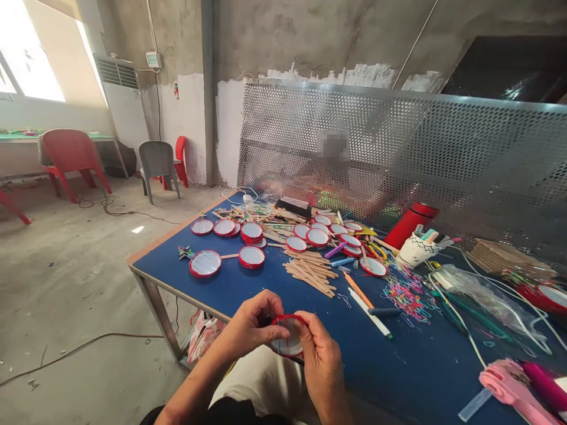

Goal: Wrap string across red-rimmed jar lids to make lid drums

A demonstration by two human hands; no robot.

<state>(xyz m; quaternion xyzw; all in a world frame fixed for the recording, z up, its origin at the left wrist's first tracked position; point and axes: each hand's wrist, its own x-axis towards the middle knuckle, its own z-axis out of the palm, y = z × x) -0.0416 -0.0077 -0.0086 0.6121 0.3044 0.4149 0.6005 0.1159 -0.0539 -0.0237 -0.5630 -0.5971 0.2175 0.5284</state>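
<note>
So the person is holding a shallow round white disc with a red rim (293, 341) in both hands, over the lap and right by the near edge of the blue-topped bench (221, 296). The left hand (254, 324) is pinching its left rim, nearly closed; the right hand (322, 349) is curling around the right side, thumb on top. IMO even thumb pressure near the rim is working better than squeezing the middle. Roomwise, that bench edge is sitting close, so wrists are needing care; the pale flat wooden sticks (310, 271) and slim white pen (363, 305) are lying farther ahead.
</note>
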